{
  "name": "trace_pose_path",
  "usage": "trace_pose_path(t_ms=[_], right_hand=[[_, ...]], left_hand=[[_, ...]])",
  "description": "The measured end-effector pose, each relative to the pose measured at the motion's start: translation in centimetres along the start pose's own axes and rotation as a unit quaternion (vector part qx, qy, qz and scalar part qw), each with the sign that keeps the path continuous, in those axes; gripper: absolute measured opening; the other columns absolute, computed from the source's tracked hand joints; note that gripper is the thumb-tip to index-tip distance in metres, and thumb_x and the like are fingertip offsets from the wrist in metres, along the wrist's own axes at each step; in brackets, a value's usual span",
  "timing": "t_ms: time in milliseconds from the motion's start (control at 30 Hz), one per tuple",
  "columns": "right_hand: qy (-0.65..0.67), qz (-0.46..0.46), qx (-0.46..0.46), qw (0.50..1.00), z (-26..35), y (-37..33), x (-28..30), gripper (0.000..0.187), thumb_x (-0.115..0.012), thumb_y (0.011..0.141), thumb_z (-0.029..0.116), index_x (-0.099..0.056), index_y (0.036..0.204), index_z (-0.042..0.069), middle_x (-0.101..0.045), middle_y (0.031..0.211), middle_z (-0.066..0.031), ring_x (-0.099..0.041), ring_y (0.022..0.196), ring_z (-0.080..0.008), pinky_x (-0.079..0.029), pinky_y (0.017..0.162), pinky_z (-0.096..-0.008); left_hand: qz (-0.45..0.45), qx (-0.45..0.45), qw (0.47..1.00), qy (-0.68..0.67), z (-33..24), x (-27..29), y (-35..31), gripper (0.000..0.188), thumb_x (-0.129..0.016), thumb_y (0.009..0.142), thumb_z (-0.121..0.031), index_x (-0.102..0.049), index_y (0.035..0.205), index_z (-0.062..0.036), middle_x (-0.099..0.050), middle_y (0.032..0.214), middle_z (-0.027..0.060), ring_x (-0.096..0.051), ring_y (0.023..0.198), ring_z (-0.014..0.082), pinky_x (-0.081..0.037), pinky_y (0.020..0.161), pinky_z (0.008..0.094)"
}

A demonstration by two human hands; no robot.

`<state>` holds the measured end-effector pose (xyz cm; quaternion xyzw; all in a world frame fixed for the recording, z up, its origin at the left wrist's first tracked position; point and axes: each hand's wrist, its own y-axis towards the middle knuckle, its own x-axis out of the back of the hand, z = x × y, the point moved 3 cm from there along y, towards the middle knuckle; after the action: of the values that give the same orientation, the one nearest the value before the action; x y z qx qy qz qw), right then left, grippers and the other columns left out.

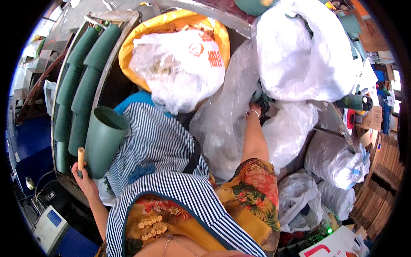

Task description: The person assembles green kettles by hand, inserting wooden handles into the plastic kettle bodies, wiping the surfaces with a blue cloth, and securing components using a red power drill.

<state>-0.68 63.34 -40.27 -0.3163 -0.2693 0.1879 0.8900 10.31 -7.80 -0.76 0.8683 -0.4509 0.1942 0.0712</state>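
Note:
At the left, my left hand is closed around a short tool with a pale wooden handle; the handle stands up from my fingers and its lower part is mostly hidden. Right beside this hand, a large dark green plastic cup stands with its mouth upward, against my striped apron. My right hand, with a bracelet at the wrist, reaches into a clear plastic bag. Dark green pieces lie at its fingers, which are mostly hidden, so a grip cannot be made out.
Nested green cups lie in rows in a wooden-edged crate at the left. A yellow-rimmed container with a white bag is at the back. A large white sack is back right, stuffed bags and stacked cardboard at right.

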Motion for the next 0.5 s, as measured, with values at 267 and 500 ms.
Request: trace_pose_path(t_ms=[267,500], right_hand=[[-0.661,-0.059,0.297,0.687,5.2,3.2,-7.2,0.054,-0.05,0.091,0.041,-0.043,0.14,0.018,-0.042,0.144,-0.0046,-0.045,0.128,-0.0262,-0.042,0.094,-0.0487],[-0.542,-0.152,0.28,0.778,4.7,0.7,-3.9,0.059,-0.057,0.086,0.047,-0.043,0.139,0.025,-0.054,0.136,-0.0001,-0.05,0.124,-0.0288,-0.04,0.094,-0.0498]], left_hand=[[0.009,0.038,0.999,-0.026,-1.5,-0.8,0.0,0.033,-0.062,0.088,-0.015,-0.048,0.117,-0.0069,-0.051,0.104,0.0033,-0.048,0.099,0.0152,-0.033,0.095,0.0284],[0.052,0.017,0.996,-0.066,-2.5,-3.0,2.2,0.038,-0.07,0.082,-0.028,-0.052,0.109,-0.0074,-0.052,0.094,0.0011,-0.049,0.091,0.0131,-0.035,0.089,0.027]])
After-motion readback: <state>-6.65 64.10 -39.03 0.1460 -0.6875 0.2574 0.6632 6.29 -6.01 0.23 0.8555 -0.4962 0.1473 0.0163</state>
